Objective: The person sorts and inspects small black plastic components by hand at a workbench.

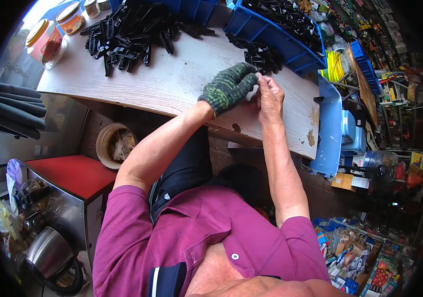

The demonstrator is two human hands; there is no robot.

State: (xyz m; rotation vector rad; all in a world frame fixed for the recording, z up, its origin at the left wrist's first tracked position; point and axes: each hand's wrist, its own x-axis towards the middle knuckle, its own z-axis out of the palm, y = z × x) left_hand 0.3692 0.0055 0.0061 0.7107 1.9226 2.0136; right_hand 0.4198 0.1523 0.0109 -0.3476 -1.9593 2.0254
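Small part (258,75) pinched between gloved left hand (227,88) fingers and bare right hand (270,98) fingers, above wooden table (172,79).

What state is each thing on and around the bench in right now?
Left hand: in a green knit glove, fingers pinched against the right hand.
Right hand: bare, fingers closed at the glove's fingertips; any held item is hidden.
Black plastic clips: loose heap on the wooden bench.
Blue plastic bin: open, filled with black parts.
Clear jars with orange lids: lids on.
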